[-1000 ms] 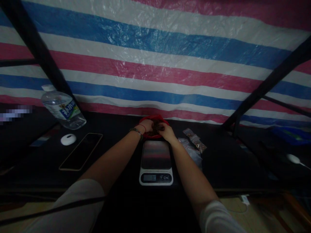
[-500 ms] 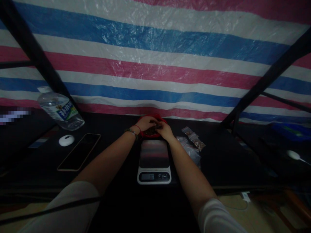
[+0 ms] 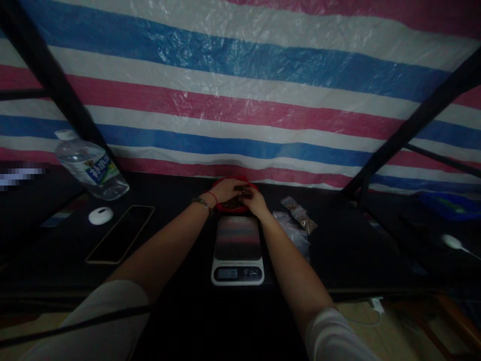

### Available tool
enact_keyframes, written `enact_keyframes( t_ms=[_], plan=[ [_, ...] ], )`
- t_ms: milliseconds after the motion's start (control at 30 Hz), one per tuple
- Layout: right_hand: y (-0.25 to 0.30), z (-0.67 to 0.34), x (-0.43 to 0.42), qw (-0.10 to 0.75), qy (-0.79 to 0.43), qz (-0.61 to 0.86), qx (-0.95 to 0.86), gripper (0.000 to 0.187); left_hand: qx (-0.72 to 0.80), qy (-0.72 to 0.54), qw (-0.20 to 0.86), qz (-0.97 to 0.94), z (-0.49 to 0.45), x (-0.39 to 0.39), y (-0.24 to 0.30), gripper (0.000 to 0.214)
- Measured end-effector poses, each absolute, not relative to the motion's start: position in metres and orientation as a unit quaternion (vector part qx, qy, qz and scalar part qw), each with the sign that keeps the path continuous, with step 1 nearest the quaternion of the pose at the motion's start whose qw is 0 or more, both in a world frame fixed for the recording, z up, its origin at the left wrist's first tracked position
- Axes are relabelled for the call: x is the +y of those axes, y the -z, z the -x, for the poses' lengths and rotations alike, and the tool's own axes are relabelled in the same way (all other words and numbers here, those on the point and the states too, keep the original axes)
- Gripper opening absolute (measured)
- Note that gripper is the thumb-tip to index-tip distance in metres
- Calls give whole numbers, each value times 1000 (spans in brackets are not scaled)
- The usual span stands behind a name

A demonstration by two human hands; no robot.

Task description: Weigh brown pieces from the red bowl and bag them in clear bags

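Both of my hands meet over a red container or bag (image 3: 221,205) that holds dark brown bits (image 3: 232,203). My left hand (image 3: 227,190) reaches in from the left, its fingers bent and closed around something dark. From the right, my right hand (image 3: 255,200) comes close to it, thumb and fingers pinched together at the same dark stuff. What exactly sits between the fingertips is too small and dim to make out. Just in front of the container lies a white kitchen scale (image 3: 238,250) with a shiny plate and a lit display; nothing rests on the plate.
Right of the scale lie clear zip bags (image 3: 296,238) and small filled zip bags (image 3: 299,214). To the left are a phone (image 3: 122,234), a white rounded object (image 3: 100,215) and a clear plastic bottle (image 3: 93,168). A striped plastic sheet (image 3: 240,110) hangs behind, between dark metal posts.
My fingers have shifted slightly among the brown bits, staying over the red container. The whole view has moved a little; the scale and bags stay put.
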State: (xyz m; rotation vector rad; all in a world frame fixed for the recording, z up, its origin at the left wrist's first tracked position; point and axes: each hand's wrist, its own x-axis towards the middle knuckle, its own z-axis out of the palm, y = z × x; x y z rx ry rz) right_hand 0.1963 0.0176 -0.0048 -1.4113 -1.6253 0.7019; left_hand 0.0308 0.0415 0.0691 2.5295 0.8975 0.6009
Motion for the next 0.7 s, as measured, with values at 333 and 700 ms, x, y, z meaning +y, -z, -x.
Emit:
enact_keyframes(
  t_ms=[333, 700],
  plan=[
    [0, -197, 14, 431, -252, 539, -679, 51, 319, -228, 165, -905, -31, 41, -62, 42],
    [2, -194, 14, 436, -250, 527, -686, 55, 377, -352, 233, -824, -32, 30, -33, 37]
  ],
)
